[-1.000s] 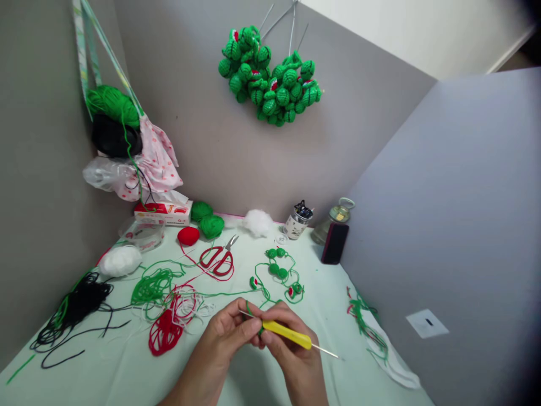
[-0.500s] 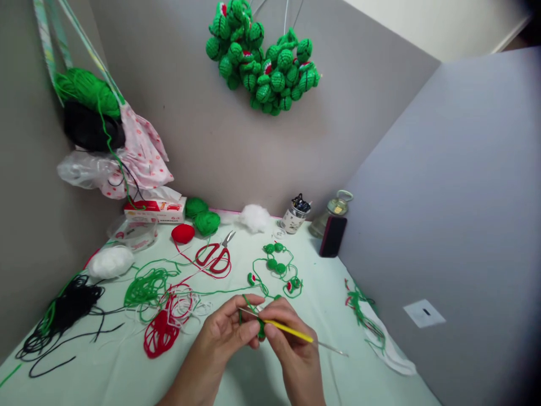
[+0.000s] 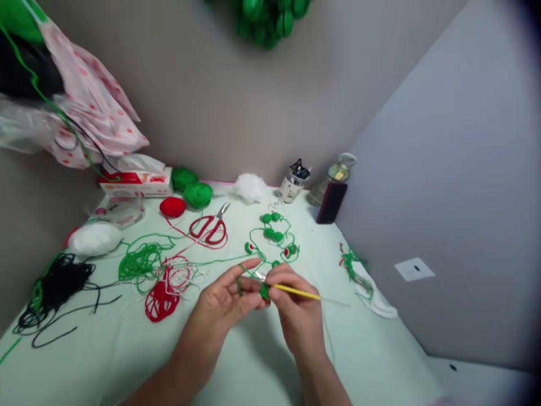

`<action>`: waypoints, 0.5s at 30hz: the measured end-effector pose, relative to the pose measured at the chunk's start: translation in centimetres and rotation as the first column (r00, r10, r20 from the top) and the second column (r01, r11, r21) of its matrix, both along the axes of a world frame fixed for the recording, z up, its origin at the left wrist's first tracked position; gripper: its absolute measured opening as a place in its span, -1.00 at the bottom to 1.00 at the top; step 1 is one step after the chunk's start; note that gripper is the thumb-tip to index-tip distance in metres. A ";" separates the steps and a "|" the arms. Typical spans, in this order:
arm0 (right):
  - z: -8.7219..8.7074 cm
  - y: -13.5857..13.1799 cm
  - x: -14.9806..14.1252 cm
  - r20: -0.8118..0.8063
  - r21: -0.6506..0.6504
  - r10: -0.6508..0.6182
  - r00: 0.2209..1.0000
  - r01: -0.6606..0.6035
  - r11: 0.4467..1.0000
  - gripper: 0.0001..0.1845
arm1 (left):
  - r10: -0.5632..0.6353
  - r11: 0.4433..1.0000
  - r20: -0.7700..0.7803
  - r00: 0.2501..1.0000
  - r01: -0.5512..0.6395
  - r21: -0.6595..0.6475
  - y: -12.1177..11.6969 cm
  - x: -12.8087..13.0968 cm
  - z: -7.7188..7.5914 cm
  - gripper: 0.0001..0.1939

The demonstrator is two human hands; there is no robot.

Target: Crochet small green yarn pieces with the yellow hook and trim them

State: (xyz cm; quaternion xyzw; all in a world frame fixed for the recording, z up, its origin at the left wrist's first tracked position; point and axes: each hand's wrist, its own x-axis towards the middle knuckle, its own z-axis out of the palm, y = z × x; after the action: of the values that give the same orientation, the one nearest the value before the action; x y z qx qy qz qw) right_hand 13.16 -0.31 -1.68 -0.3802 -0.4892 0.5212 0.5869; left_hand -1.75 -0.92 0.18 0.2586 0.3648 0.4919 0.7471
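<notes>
My left hand (image 3: 230, 296) pinches a small green crochet piece (image 3: 264, 291) between thumb and fingers. Green yarn loops over its raised index finger and runs off to the left. In my right hand (image 3: 296, 304) is a crochet hook (image 3: 302, 291) with a yellow grip, its thumb and fingers closed round it. The hook's front end meets the green piece, where the fingers partly hide it. Just beyond the hands lies a string of small green crocheted balls (image 3: 274, 234), with red and white bits on some.
Red-handled scissors (image 3: 210, 228) lie behind loose green yarn (image 3: 143, 260), red yarn (image 3: 163, 301) and black yarn (image 3: 63, 287). A phone (image 3: 332, 203) leans on a bottle (image 3: 338, 170) beside a pen cup (image 3: 292, 183). White stuffing (image 3: 250, 188) sits at the back.
The view has tilted down and things sit higher in the picture; the hanging green cluster is mostly cut off. Both hands keep their hold, with the hook now nearer level.
</notes>
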 end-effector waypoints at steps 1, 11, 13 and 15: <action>-0.1 0.0 0.0 -0.018 -0.018 0.002 1.000 -0.003 1.000 -0.90 | -0.019 1.000 0.003 1.000 0.019 0.010 0.0 -0.1 -0.1 -0.50; 0.2 -0.8 -1.0 0.242 0.181 -0.143 0.960 0.101 0.978 -0.85 | 0.072 0.997 -0.088 0.994 -0.069 0.036 -0.1 -0.1 -0.4 -0.46; 0.1 -1.2 -1.2 0.396 0.360 -0.292 0.871 0.145 0.921 -0.69 | 0.086 0.996 -0.087 0.992 -0.083 0.036 -0.2 0.0 -0.4 -0.43; 0.0 -1.5 -1.4 0.438 0.486 -0.404 0.803 0.166 0.858 -0.55 | 0.043 0.999 -0.052 0.998 -0.042 0.013 -0.2 0.0 -0.5 -0.42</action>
State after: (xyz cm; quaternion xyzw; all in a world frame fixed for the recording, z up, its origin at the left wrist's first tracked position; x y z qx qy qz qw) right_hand 11.78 -1.78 -1.70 -0.4414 -0.6674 0.1810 0.5718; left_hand -1.75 -1.08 -0.30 0.2680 0.3869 0.5027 0.7251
